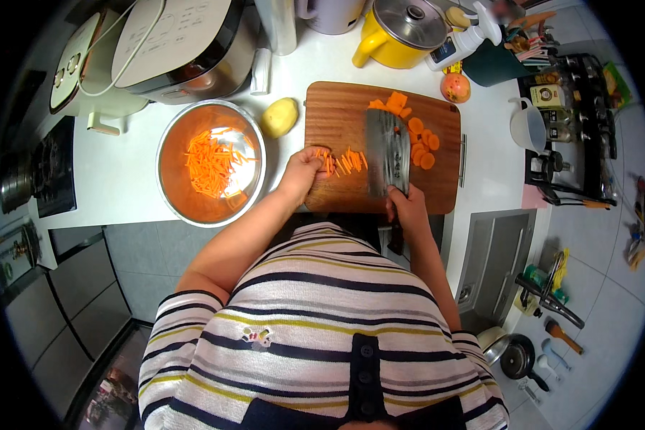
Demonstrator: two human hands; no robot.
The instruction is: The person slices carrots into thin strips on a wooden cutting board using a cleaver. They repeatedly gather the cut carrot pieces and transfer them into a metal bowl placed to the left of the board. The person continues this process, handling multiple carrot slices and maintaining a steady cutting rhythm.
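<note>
My right hand (406, 207) grips the handle of a broad cleaver (388, 156), whose blade lies over the middle of a wooden cutting board (338, 115). At the board's left edge my left hand (304, 169) has its fingers closed around some carrot strips (327, 162). More cut carrot strips (352, 160) lie between that hand and the blade. Carrot slices (423, 144) rest on the board right of the cleaver, and larger carrot pieces (395, 102) sit near its far edge. Left of the board, a steel bowl (164, 156) contains a heap of carrot strips (209, 166).
A peeled potato (280, 117) lies between bowl and board. Behind stand a rice cooker (177, 48), a yellow lidded pot (400, 37) and a spray bottle (465, 43). A round reddish fruit (456, 87) is near the board's far right corner. A sink (492, 269) lies to the right.
</note>
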